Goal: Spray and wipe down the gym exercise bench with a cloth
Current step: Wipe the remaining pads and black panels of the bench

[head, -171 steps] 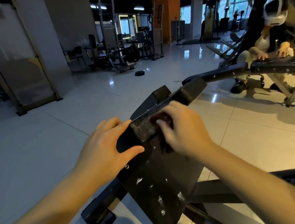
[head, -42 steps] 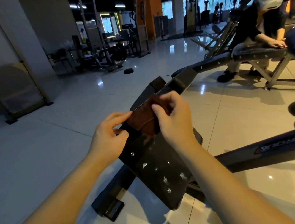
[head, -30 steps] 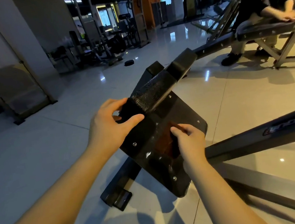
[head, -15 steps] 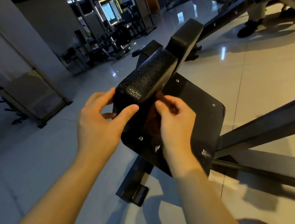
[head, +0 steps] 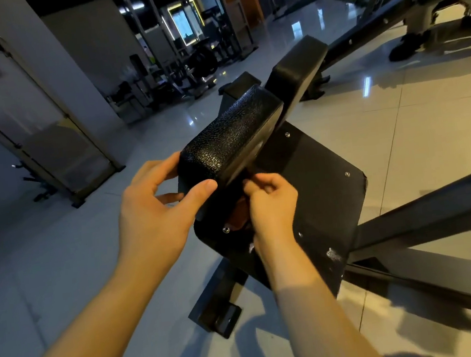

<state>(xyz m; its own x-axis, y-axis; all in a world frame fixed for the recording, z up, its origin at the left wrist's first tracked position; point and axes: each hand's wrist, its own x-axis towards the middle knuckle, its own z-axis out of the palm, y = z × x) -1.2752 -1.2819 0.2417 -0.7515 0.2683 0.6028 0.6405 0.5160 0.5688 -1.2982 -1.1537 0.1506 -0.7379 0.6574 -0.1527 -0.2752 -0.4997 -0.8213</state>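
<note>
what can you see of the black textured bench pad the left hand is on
The black pebbled bench pad is a thick, vinyl-looking cushion with rounded corners, sheen on its grain, sloping up and away from the camera. The left hand grips its near end, thumb on the front edge, fingers behind. Just under its lower edge the right hand holds a brown cloth against the flat black board. A smoother black pad stands just beyond.
</note>
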